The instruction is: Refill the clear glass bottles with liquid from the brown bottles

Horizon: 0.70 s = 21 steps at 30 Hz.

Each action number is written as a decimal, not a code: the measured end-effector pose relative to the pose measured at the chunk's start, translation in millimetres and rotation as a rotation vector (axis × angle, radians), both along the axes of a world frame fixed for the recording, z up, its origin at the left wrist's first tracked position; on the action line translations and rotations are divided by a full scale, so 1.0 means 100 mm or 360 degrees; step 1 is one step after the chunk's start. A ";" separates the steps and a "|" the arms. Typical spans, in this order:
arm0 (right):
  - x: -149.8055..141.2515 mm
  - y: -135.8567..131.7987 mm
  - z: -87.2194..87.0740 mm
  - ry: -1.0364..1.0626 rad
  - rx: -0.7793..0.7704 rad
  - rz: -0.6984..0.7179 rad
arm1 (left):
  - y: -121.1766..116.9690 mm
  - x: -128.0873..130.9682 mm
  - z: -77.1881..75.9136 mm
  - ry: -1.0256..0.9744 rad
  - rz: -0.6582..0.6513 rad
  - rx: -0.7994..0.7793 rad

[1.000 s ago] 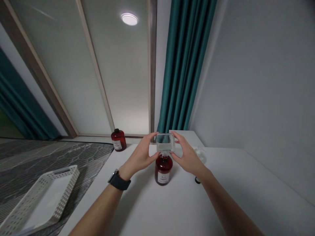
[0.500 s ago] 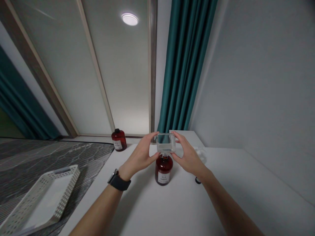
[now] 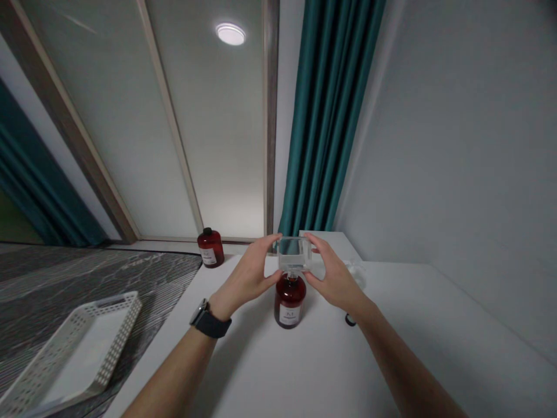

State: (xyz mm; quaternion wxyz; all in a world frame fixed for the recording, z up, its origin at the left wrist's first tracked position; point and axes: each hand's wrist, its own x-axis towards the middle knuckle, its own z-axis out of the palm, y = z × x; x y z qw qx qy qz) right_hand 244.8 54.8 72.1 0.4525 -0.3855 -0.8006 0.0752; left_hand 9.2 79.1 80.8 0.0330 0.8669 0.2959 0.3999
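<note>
Two red bottles (image 3: 290,302), one basket (image 3: 104,342).

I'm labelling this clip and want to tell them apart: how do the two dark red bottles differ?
The near bottle shows no black cap, and the left hand and right hand hold a clear container at its neck; the far bottle has a black cap. The near bottle stands between the arms, the far bottle by the table's far left corner. Both are upright with a pale label.
</note>
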 end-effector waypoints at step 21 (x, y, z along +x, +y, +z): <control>0.01 -0.01 0.00 -0.0011 0.0040 -0.0017 | -0.02 0.00 0.04 0.0021 -0.0004 0.0091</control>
